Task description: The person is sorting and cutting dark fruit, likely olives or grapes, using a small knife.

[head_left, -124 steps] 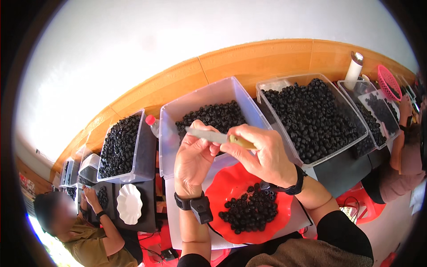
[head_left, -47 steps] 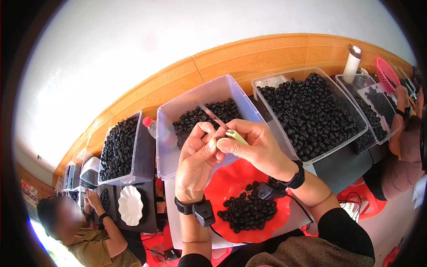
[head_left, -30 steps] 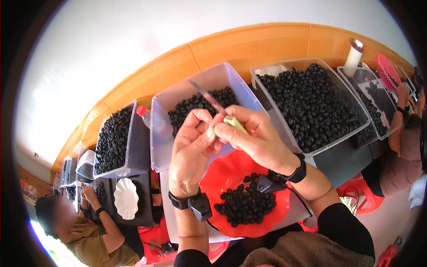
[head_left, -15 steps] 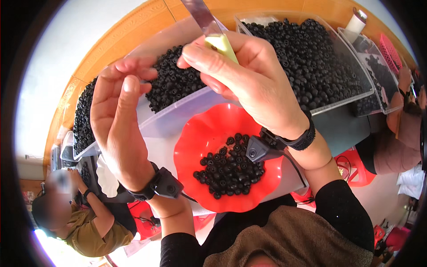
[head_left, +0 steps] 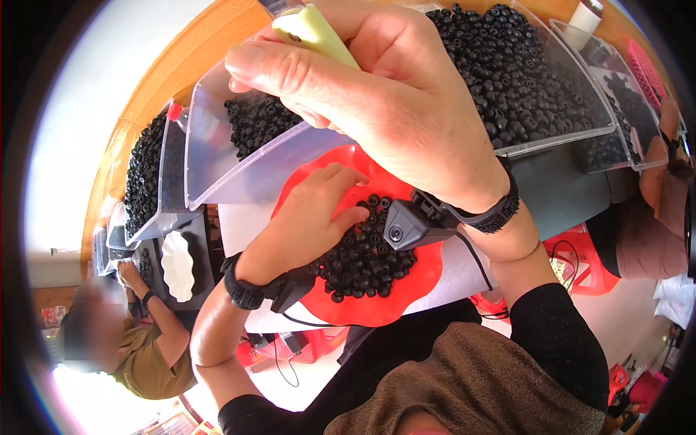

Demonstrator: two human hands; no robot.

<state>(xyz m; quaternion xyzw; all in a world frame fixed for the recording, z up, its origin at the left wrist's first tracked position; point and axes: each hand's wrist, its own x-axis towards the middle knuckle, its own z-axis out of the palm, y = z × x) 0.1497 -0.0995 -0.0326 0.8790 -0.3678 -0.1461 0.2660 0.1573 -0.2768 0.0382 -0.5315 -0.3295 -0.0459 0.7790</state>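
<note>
1. Pale yellow-green tool handle [head_left: 316,35] clamped in the closed right hand [head_left: 391,109], raised close beneath the camera; blade end cut off by the upper rim of the view, so its tip cannot be told.
2. Left hand [head_left: 312,217] now lowered onto the red plate [head_left: 406,290], fingers curled loosely over the near-left part of the heap of small black round fruits [head_left: 362,254]; whether one is pinched between the fingertips cannot be told. Half a second earlier, raised and open beside the tool; a second earlier, both hands joined around it. Judged: one piece finished, the next being picked from the heap.
3. Fruits on the plate: matt black, bead-like, several with a visible hole at one end, piled toward the plate's middle, bare red rim all around.
4. Black wristbands on both wrists, each bearing a small grey camera unit [head_left: 400,226] with a trailing cable.
5. Behind the plate, clear plastic tubs [head_left: 239,174] filled with the same black fruits, ranged along the far edge of the bench.
6. At the left end of the bench, another person's hand [head_left: 130,275] beside a white scalloped dish [head_left: 177,256].
</note>
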